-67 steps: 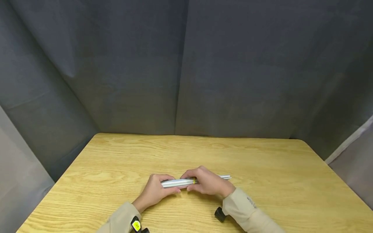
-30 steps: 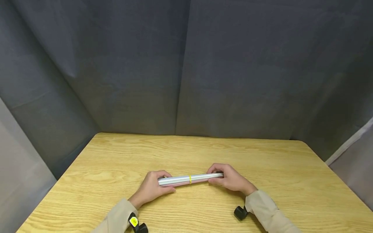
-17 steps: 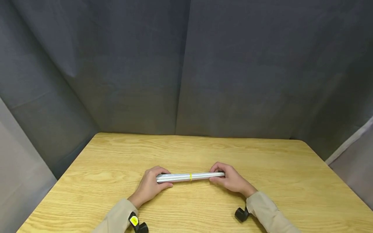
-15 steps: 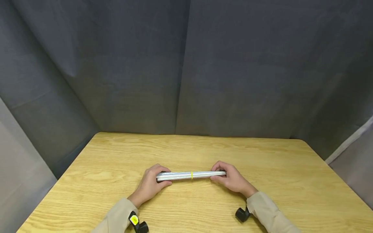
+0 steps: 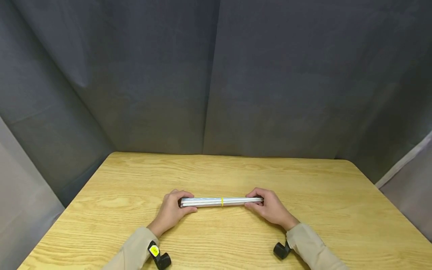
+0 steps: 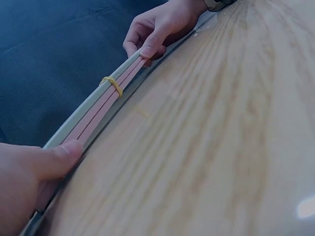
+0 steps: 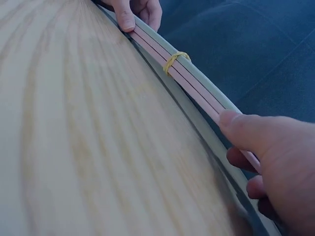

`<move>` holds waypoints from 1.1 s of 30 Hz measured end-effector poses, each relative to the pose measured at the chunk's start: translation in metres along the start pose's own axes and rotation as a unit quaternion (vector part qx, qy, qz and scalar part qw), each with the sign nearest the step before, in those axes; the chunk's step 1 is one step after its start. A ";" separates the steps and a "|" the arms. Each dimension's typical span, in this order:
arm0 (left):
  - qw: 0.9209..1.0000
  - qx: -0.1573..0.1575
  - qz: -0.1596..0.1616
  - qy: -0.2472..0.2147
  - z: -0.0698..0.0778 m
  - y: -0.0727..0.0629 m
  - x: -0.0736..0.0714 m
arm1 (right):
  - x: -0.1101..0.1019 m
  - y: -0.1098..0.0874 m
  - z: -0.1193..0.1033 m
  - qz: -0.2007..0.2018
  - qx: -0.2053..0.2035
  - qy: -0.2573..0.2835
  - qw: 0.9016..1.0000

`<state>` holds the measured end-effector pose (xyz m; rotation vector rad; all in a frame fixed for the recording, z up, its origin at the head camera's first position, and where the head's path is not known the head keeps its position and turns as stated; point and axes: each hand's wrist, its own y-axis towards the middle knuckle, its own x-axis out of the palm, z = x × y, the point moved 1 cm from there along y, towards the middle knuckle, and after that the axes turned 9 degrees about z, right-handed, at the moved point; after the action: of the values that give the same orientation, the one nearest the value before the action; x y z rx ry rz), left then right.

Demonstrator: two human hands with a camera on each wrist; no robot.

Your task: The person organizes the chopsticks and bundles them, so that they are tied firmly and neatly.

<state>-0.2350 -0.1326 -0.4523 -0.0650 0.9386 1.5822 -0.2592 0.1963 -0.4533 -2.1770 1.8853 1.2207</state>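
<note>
A bundle of long slim sticks [image 5: 207, 203] lies crosswise between the two hands, close over the table. In the head view its upper side looks whitish; both wrist views show pink sides. Round its middle sits a yellow rubber band [image 5: 222, 201], seen as twisted loops in the right wrist view. My left hand [image 5: 171, 210] grips the left end between thumb and fingers. The right end is pinched by my right hand [image 5: 269, 206], its thumb [image 7: 241, 129] along the pink side. Fingers cover both tips of the bundle.
The wood-grain table [image 5: 216, 240] spreads under and around the hands. Dark cloth [image 5: 162, 82] hangs behind its far edge. A black wrist camera [image 5: 163, 261] hangs from the left sleeve, another black camera [image 5: 281, 250] from the right.
My right hand has slid from near the rubber band out to the bundle's right end. The bundle has turned level and rolled slightly, and my left hand has shifted a little up and left.
</note>
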 end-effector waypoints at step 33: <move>1.000 0.021 -0.006 -0.006 -0.001 0.002 -0.003 | 0.001 0.000 0.003 0.008 -0.042 -0.036 0.998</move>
<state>-0.2360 -0.1355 -0.4505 -0.0314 0.9603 1.5498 -0.2606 0.1967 -0.4566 -2.1304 1.8613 1.3843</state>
